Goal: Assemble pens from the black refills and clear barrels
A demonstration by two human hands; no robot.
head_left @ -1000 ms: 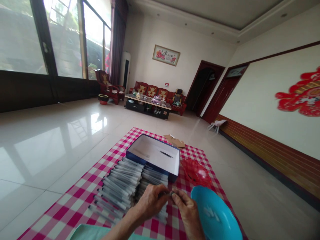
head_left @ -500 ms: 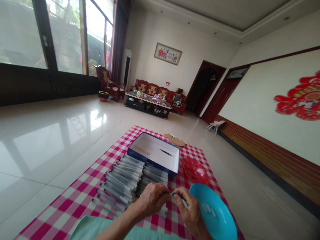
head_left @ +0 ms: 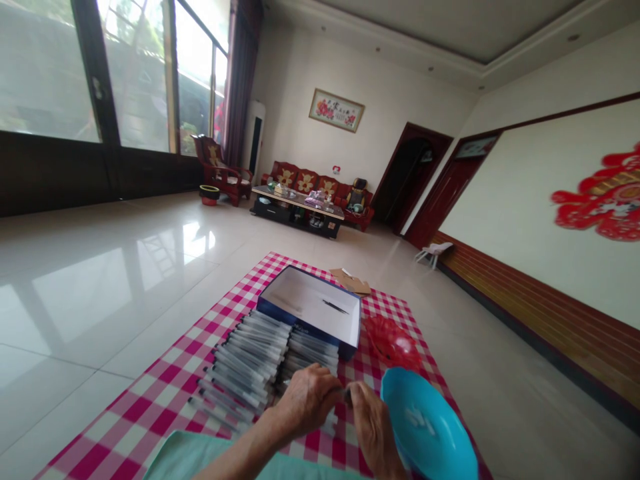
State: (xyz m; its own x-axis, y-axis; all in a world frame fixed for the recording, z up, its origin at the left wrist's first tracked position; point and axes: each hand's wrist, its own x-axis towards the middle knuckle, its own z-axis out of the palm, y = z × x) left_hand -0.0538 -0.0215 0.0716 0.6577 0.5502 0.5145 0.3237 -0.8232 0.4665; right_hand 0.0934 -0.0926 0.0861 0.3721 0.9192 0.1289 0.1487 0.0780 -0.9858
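My left hand (head_left: pixel 311 399) and my right hand (head_left: pixel 369 420) meet fingertip to fingertip over the checked cloth (head_left: pixel 165 383). Both are closed in a pinch around a small dark piece between them, mostly covered by the fingers and too small to name. Left of and behind my left hand lie many clear pens with dark ends (head_left: pixel 253 360) in two rows. A blue box (head_left: pixel 307 303) with a white inside stands behind them and holds a few thin dark pieces. Beside my right hand is a turquoise bowl (head_left: pixel 445 433) with small whitish pieces in it.
A red translucent dish (head_left: pixel 395 343) sits between the box and the bowl. Brown cardboard (head_left: pixel 353 282) lies at the cloth's far edge. Pale green fabric (head_left: pixel 200 457) is at the near edge. Farther off are a low table (head_left: pixel 297 210), a red sofa and a small stool.
My right hand has turned, its back now showing more and its fingers curled closer over the small piece. My left hand stays nearly in place. The view has shifted slightly.
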